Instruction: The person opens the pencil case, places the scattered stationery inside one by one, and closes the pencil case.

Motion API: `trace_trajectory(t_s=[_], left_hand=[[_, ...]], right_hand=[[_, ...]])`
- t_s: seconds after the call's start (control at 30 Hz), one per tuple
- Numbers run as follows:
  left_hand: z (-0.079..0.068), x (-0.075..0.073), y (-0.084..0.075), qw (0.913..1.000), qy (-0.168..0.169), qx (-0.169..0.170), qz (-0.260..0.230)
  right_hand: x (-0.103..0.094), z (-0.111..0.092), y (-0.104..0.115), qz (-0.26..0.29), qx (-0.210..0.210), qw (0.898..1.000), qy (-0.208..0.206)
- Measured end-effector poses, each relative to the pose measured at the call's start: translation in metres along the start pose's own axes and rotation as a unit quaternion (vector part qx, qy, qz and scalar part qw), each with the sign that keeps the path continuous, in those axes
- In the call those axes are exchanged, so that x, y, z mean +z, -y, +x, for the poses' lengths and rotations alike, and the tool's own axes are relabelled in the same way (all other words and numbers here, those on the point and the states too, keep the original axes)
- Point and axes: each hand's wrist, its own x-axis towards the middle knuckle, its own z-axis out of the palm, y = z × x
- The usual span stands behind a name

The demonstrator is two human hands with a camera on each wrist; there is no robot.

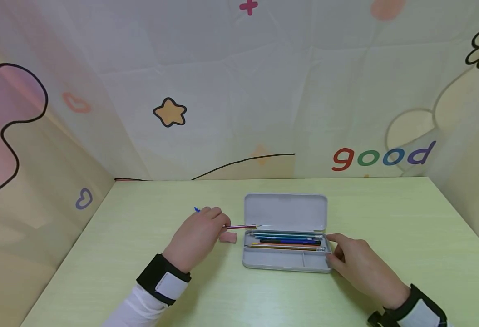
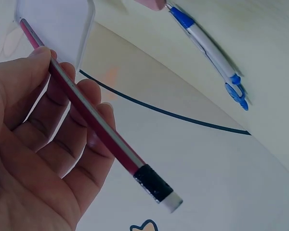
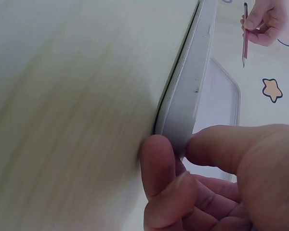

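My left hand (image 1: 198,236) pinches a red-and-silver striped pencil (image 2: 94,115) between thumb and fingers; a black band and white eraser end show in the left wrist view. In the head view the pencil's point reaches over the left part of the open grey pencil case (image 1: 274,262). Several pencils (image 1: 284,235) and a dark blue pen (image 1: 292,241) lie in the case's upper compartment. My right hand (image 1: 362,265) holds the case's right end, thumb and fingers at its edge. Below my left hand lies a pink eraser (image 1: 228,237).
A white-and-blue pen (image 2: 209,50) lies on the table, mostly hidden behind my left hand in the head view. The case's lid (image 1: 286,211) is folded back toward the wall. A printed cloth (image 1: 231,91) hangs behind the pale wooden table (image 1: 174,195).
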Motion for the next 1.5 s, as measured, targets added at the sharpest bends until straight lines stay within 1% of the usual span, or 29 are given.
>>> trace_trajectory(t_s=[0.23,0.57,0.77,1.0,1.5], left_hand=[[0.008,0.004,-0.008,0.9999,0.000,0.012,-0.008],[0.019,0.009,-0.022,0.9994,0.022,0.007,0.027],[0.026,0.012,-0.029,0.9996,0.019,0.006,0.020],[0.033,0.017,-0.037,0.9992,0.036,0.008,0.018],[0.048,0.029,-0.049,0.9985,0.042,0.023,0.028]], right_hand=[[0.000,0.000,0.000,-0.001,-0.003,1.000,-0.001],[0.000,0.000,0.000,-0.001,-0.003,1.000,-0.001],[0.000,0.000,0.000,-0.002,-0.004,1.000,-0.001],[0.000,0.000,0.000,-0.002,0.004,1.000,0.003],[-0.001,0.000,0.001,-0.002,0.008,1.000,0.004]])
